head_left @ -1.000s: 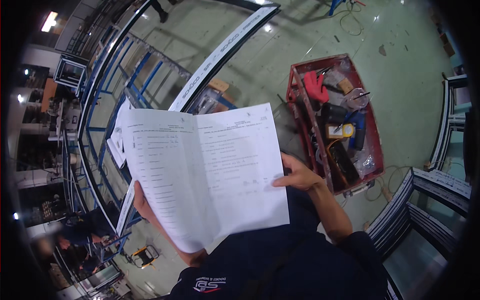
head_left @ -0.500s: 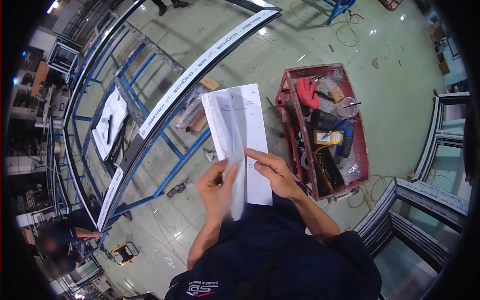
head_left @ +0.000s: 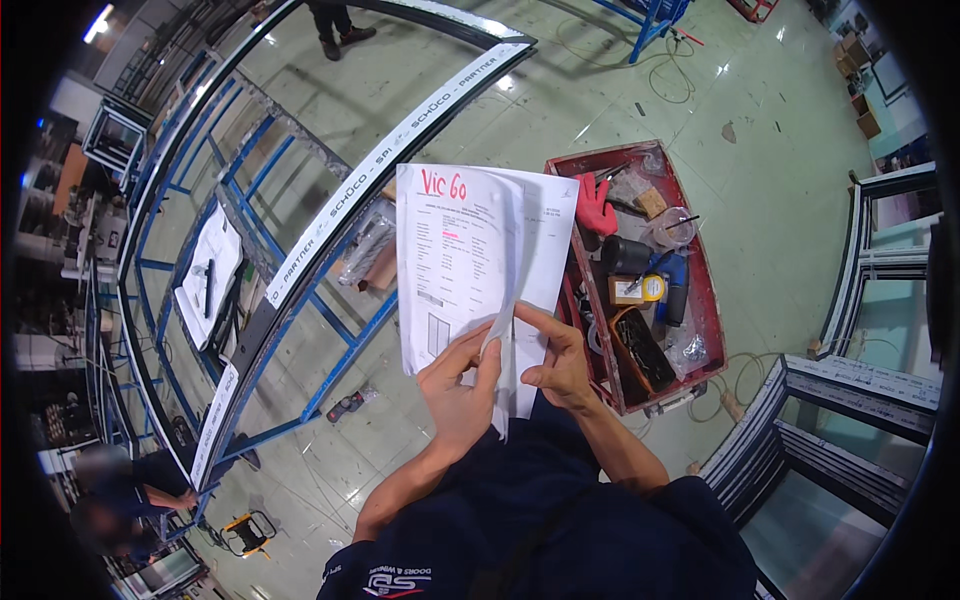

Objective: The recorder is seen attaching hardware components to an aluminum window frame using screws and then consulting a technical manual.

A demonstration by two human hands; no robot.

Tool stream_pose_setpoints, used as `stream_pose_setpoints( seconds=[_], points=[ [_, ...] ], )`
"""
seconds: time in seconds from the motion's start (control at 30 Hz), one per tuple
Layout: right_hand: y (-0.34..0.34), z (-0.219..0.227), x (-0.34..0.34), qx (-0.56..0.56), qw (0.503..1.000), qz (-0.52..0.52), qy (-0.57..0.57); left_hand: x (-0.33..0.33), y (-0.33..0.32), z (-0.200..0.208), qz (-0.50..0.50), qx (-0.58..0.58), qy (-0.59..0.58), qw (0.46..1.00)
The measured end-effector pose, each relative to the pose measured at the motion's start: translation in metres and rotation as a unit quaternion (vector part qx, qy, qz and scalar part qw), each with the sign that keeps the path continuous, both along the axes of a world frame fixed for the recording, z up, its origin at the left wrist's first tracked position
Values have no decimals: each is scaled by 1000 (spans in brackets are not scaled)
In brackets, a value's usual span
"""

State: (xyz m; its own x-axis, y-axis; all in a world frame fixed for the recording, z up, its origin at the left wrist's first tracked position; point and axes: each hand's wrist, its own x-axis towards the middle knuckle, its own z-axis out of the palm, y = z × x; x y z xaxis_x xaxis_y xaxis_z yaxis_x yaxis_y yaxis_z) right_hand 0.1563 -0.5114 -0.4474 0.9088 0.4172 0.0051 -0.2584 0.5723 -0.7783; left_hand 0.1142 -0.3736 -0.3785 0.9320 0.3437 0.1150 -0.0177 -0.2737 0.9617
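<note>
A stack of white printed paper sheets (head_left: 455,260) is held up in front of me. Its front page carries red handwriting and a small drawing, and its pages part along a raised edge near the middle. My left hand (head_left: 462,378) pinches the turned sheets at their lower part between thumb and fingers. Beside that edge, my right hand (head_left: 562,365) touches the paper with its index fingertip. Its thumb stands apart from the index finger, and the other fingers are partly hidden.
Right of the papers stands a red tool crate (head_left: 715,330) holding a red glove (head_left: 597,208), a blue tool (head_left: 677,290) and a plastic cup (head_left: 675,230). A long curved frame (head_left: 345,205) rests on blue stands at left. Glazed frames (head_left: 850,395) stand at right. A person (head_left: 150,495) works lower left.
The sheets have swung left and opened out, so the marked front page now faces up. My left hand has moved right, close to my right hand, whose index finger remains at the page edge.
</note>
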Motion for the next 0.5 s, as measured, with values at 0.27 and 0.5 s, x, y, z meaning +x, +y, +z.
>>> stream_pose_setpoints(
  seconds=[0.27,0.5],
  points=[
    [-3,-7,0,-15,999,-48,11,5,24,-21,-6,-247,119,962],
    [-20,-11,11,-129,979,-110,110,3,83,15,154,-295,56,941]
  ],
)
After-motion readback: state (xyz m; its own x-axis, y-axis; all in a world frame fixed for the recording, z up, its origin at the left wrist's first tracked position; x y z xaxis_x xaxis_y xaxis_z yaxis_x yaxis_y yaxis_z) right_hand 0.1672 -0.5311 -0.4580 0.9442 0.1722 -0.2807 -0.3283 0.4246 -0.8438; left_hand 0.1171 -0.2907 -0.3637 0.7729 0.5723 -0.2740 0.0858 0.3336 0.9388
